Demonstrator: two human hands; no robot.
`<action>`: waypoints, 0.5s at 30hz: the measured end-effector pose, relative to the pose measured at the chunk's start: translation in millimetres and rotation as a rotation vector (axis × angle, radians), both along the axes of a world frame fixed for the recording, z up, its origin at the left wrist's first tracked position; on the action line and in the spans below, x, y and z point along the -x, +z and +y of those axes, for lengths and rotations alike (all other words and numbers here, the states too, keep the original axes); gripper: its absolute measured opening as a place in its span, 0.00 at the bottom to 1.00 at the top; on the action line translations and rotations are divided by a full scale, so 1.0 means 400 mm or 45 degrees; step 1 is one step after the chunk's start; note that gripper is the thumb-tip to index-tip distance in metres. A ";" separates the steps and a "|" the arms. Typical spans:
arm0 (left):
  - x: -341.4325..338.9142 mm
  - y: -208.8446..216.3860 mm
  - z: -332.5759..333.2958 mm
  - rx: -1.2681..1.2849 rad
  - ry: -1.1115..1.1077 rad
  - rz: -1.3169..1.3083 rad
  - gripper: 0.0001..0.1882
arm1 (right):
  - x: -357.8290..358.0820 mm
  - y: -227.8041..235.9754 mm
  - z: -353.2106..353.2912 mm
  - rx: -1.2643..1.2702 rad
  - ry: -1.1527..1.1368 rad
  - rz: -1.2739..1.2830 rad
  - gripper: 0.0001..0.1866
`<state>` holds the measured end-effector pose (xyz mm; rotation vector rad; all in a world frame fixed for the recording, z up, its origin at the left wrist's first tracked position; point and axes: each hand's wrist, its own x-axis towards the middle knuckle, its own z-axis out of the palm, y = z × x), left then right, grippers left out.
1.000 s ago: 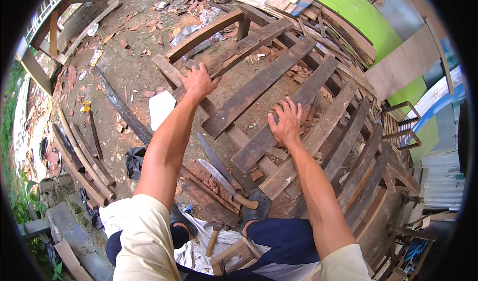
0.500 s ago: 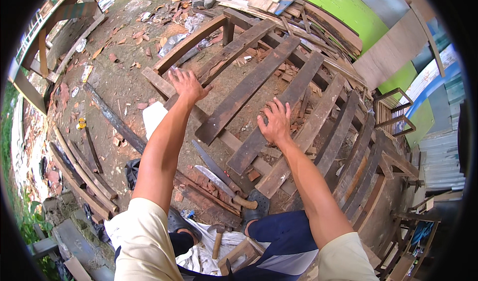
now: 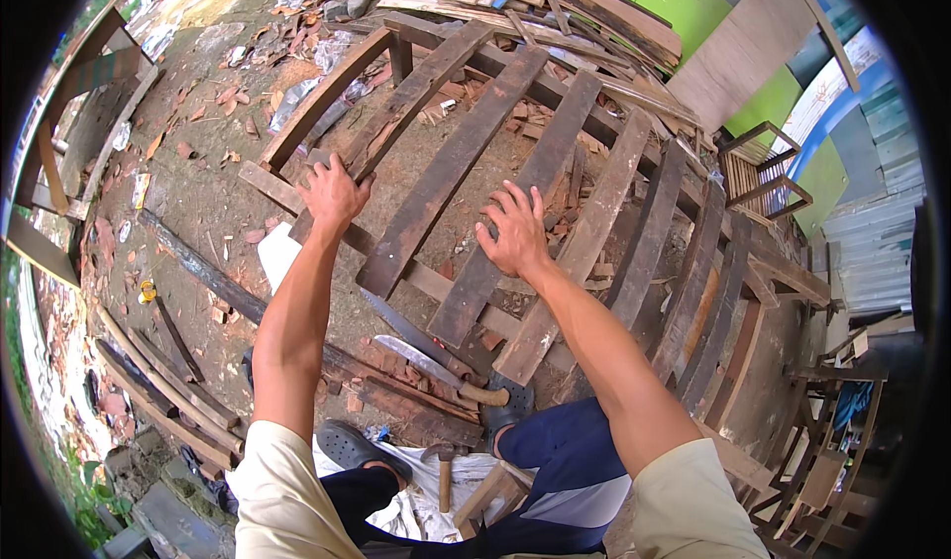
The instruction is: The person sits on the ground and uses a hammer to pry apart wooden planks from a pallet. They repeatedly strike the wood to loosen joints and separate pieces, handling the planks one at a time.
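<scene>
A large frame of dark wooden slats (image 3: pixel 456 163) lies on the ground in front of me, its slats running side by side across long rails. My left hand (image 3: pixel 332 198) rests on the near end of the second slat from the left, fingers spread and the palm hidden. Over a slat nearer the middle lies my right hand (image 3: pixel 515 232), also with fingers apart. Below the frame, close to my right foot, are a machete (image 3: pixel 426 359) with a wooden handle and a hand saw (image 3: pixel 411 326). A hammer (image 3: pixel 444 478) sits between my feet.
Stacked boards (image 3: pixel 594 34) lie beyond the frame, near a green panel (image 3: pixel 644 9). Several long poles (image 3: pixel 158 381) and a dark beam (image 3: pixel 203 267) are at the left. A small slatted wooden piece (image 3: pixel 763 168) stands at the right. Broken tile and plastic litter the dirt.
The view has shifted, so the frame and both hands appear farther left. Both hands stay on the slats; the right hand's fingers look more spread.
</scene>
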<state>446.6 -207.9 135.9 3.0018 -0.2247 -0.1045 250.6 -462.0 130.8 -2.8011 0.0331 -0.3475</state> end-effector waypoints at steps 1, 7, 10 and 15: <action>-0.006 -0.004 0.009 0.000 -0.053 -0.002 0.50 | 0.001 -0.001 0.002 -0.011 0.003 -0.002 0.17; -0.049 0.018 0.120 0.236 -0.175 0.334 0.58 | 0.000 -0.005 -0.001 0.002 -0.032 -0.015 0.17; -0.008 0.002 0.143 0.183 -0.358 -0.012 0.53 | -0.005 -0.012 -0.003 0.012 -0.036 -0.026 0.18; -0.042 0.029 0.023 0.083 -0.363 -0.076 0.51 | -0.005 -0.002 0.006 -0.028 -0.013 -0.028 0.18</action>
